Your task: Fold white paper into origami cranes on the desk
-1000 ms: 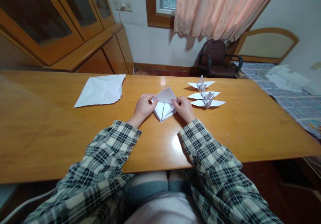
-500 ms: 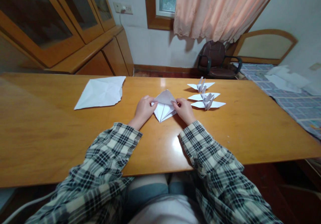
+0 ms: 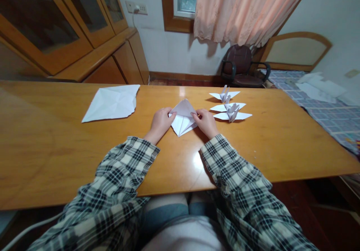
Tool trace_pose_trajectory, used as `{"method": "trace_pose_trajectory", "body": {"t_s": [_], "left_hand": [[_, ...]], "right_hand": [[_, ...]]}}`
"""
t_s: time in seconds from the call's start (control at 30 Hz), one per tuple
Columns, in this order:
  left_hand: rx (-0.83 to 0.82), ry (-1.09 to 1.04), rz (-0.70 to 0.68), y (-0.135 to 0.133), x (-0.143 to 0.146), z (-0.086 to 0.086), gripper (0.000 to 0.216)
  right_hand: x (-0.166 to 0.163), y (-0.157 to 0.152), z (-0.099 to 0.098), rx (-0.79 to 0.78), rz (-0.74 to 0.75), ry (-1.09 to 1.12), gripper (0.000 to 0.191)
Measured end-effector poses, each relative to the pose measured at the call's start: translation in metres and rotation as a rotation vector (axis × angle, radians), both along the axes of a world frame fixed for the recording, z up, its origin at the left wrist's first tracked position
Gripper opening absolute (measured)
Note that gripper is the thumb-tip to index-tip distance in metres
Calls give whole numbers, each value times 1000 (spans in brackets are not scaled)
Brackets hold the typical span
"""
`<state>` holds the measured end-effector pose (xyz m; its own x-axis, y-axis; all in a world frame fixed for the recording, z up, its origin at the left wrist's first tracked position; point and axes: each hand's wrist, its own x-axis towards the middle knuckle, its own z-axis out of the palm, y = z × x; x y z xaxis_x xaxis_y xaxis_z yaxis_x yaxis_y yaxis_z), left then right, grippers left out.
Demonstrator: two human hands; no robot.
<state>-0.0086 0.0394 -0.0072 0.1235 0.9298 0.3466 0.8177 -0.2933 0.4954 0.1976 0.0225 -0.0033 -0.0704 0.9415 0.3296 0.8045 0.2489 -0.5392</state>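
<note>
A partly folded sheet of white paper lies on the wooden table between my hands, its lower point toward me and creases running up from it. My left hand pinches its left corner, thumb on top. On the opposite corner, my right hand grips the paper between thumb and fingers. The upper part of the sheet forms a raised, shaded flap. Just right of my right hand stand three folded paper cranes with wings spread.
A creased white sheet with a ragged right edge lies at the table's far left. The wooden table has its near edge at my lap. Beyond it are a glass-fronted cabinet, an office chair and a bed.
Both hands keep their hold on the folded paper with barely any movement. The whole view has shifted very slightly.
</note>
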Motion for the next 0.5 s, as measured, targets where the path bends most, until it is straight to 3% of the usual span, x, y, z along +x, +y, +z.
{"method": "trace_pose_trajectory", "body": {"t_s": [0.5], "left_hand": [[-1, 64, 52, 3, 4, -7, 27]], "right_hand": [[-1, 0, 1, -14, 3, 4, 26]]}}
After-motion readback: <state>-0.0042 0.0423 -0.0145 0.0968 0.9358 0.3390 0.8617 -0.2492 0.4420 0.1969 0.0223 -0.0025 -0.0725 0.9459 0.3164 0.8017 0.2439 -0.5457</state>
